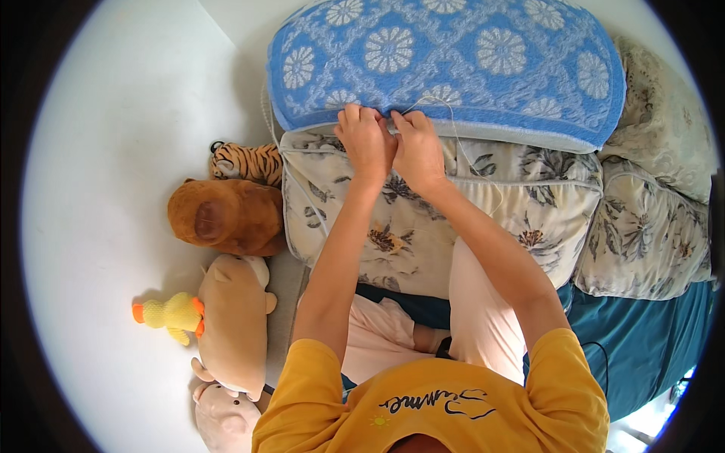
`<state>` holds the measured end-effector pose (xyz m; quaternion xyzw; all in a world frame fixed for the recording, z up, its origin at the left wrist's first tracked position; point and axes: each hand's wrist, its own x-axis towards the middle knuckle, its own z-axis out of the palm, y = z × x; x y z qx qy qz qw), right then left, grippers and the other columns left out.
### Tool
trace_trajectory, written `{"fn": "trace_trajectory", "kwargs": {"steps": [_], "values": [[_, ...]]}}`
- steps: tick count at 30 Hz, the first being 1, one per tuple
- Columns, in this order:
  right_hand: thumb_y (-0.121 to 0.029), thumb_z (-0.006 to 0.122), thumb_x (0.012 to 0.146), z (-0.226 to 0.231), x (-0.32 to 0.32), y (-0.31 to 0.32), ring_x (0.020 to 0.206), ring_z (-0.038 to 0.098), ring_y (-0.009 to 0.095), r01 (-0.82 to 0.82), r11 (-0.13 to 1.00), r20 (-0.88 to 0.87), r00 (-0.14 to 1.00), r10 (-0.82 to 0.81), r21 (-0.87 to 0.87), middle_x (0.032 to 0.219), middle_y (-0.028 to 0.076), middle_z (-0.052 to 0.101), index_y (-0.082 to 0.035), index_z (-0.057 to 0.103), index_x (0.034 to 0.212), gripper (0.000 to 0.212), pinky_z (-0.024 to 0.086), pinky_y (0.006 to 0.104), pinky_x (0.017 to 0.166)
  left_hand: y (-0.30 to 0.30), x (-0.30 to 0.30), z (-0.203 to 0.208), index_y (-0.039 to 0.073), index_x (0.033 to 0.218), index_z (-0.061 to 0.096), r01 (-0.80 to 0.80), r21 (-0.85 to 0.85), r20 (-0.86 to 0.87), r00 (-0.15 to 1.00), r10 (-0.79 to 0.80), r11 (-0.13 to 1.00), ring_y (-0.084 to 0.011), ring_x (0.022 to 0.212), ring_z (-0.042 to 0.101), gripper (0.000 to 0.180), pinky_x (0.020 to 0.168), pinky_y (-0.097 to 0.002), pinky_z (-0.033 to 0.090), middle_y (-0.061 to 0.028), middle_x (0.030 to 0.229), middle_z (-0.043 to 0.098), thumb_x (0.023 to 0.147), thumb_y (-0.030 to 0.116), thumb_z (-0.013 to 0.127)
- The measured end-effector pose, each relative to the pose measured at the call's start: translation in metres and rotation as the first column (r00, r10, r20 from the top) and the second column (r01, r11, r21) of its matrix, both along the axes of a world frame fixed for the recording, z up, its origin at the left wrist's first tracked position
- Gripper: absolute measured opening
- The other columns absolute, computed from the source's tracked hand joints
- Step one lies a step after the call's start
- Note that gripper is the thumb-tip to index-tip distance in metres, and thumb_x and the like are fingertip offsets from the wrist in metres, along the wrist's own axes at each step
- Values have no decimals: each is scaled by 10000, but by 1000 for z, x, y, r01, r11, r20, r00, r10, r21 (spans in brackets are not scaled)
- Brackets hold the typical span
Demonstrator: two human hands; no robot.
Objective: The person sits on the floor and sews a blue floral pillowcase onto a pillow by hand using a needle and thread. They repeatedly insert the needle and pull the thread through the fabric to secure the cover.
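A blue cloth with white flower medallions (453,53) covers a long, rounded cushion at the far side. My left hand (366,143) pinches the near edge of this cloth, fingers closed. Right beside it, my right hand (420,155) is also closed, its fingertips pressed together at the same edge. What sits between those fingertips is too small to make out. A thin white thread (451,119) loops up from near my right fingers, then trails down to the right. Below both hands lies a cream cushion with grey flowers (423,249), piped in grey.
Stuffed toys line the white wall on the left: a tiger (245,162), a brown plush animal (226,215), a tan plush animal (236,325), a yellow duck (170,313) and a pale plush (226,419). Floral cushions (642,234) stand right, above a teal sheet (642,347).
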<state>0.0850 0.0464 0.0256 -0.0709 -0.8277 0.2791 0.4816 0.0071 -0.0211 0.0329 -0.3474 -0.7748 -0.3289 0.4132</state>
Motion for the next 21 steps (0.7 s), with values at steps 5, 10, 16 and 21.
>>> {"fn": "trace_trajectory", "kwargs": {"steps": [5, 10, 16, 21], "values": [[66, 583, 782, -4, 15, 18, 865, 584, 310, -177, 968, 11, 983, 182, -176, 934, 134, 589, -7, 609, 1126, 353, 479, 400, 727, -9, -2, 0, 34, 755, 533, 56, -74, -85, 994, -62, 996, -301, 860, 456, 148, 769, -406, 342, -94, 862, 454, 708, -44, 649], [75, 586, 777, -11, 29, 30, 824, 594, 313, -152, 964, 29, 986, 162, -219, 894, 126, 598, -12, 580, 1114, 348, 484, 401, 701, -13, 5, 6, 39, 741, 521, 69, -67, -64, 995, -73, 995, -307, 815, 466, 183, 728, -413, 362, -100, 833, 464, 680, -87, 640], [97, 586, 786, -16, 35, 37, 795, 601, 302, -112, 973, -47, 993, 104, -201, 886, 143, 602, 0, 570, 1111, 339, 485, 375, 677, -6, 13, 8, 36, 760, 512, -30, -96, -107, 994, 19, 995, -310, 810, 466, 186, 733, -420, 363, -105, 830, 473, 702, -100, 625], [65, 611, 768, -9, 43, 37, 848, 592, 323, -113, 966, -19, 994, 112, -230, 896, 133, 598, -6, 572, 1072, 315, 486, 413, 722, -8, 7, 6, 32, 775, 499, -3, -165, -126, 992, -18, 986, -320, 800, 458, 184, 722, -427, 370, -113, 823, 474, 733, -111, 607]]}}
